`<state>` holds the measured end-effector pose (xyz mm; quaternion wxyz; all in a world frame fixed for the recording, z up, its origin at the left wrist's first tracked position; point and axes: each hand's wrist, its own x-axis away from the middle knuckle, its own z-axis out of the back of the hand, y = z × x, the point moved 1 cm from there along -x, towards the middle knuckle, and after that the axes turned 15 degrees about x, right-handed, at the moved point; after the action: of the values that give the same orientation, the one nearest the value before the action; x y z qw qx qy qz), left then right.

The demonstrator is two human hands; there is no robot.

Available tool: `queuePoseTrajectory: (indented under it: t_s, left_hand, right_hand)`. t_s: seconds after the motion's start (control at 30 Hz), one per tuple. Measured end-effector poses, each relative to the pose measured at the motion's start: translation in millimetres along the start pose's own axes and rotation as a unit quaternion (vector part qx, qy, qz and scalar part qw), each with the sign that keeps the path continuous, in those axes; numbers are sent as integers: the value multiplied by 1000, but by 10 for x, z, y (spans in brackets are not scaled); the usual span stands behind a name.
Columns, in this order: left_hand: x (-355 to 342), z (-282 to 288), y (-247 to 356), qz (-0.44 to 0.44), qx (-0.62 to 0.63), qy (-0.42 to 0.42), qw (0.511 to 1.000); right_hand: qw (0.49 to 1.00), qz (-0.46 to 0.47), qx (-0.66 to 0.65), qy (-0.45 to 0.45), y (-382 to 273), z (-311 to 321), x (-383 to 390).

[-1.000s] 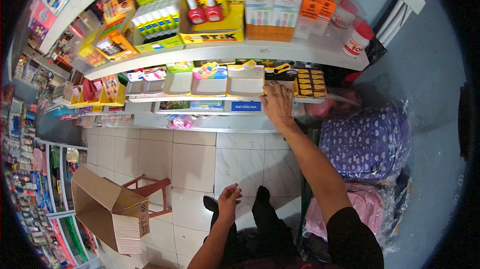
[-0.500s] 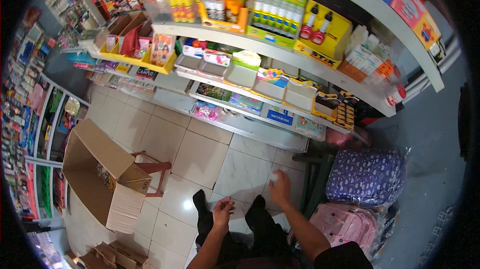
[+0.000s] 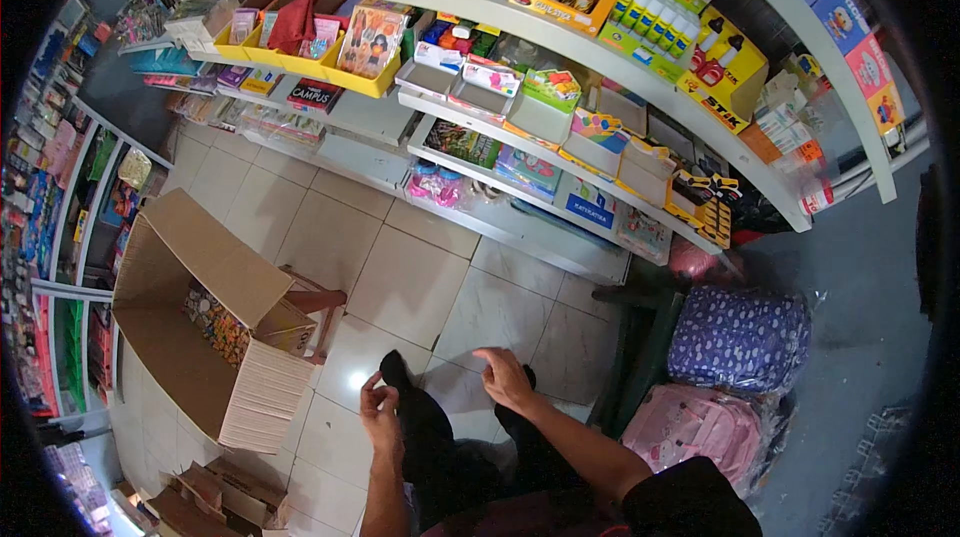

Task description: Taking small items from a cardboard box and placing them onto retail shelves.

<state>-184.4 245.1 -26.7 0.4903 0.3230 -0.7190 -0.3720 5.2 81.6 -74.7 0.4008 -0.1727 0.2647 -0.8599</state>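
My left hand [image 3: 379, 411] hangs low above the tiled floor, fingers loosely curled, holding nothing. My right hand [image 3: 506, 376] is beside it, a little higher, fingers apart and empty, above my dark trousers and shoes [image 3: 398, 374]. An open cardboard box [image 3: 200, 312] with colourful packs inside rests on a small red stool [image 3: 318, 299] to my left. White shelves [image 3: 520, 222] with stationery trays stand ahead, out of reach of both hands.
A purple patterned bag [image 3: 740, 339] and a pink bag [image 3: 690, 427] in plastic lie at the right by a dark green stool [image 3: 640, 337]. Yellow trays [image 3: 300, 47] and glue bottles fill upper shelves. More cardboard [image 3: 205, 497] lies at lower left. Racks line the left wall.
My right hand has come down from the shelf of small packs to waist height. The view has swung left, bringing the cardboard box more fully into view.
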Motion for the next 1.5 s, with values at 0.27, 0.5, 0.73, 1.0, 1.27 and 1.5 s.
queuePoseTrajectory:
  t_s: [0.27, 0.5, 0.73, 1.0, 1.27, 1.5]
  left_hand:
    - [-199, 350, 1226, -343, -334, 32, 877]
    - [-736, 898, 1825, -366, -492, 100, 784]
    - [-981, 1078, 1823, -197, -629, 82, 748]
    - [-1047, 1166, 1796, -253, -595, 90, 758]
    - [-1071, 1141, 1907, -198, -601, 53, 772]
    - [-1067, 1070, 1943, -183, -598, 36, 780]
  right_hand:
    - [998, -52, 4, -29, 6, -40, -241]
    - [998, -41, -2, -40, -423, -491, -295]
    - [980, -100, -162, -59, -1343, -1037, -606]
    - [976, 36, -203, -71, -2809, -630, -1252]
    - [981, 149, -107, -59, -3237, -861, -1363]
    - [984, 145, -84, 54, -3221, -937, -1380]
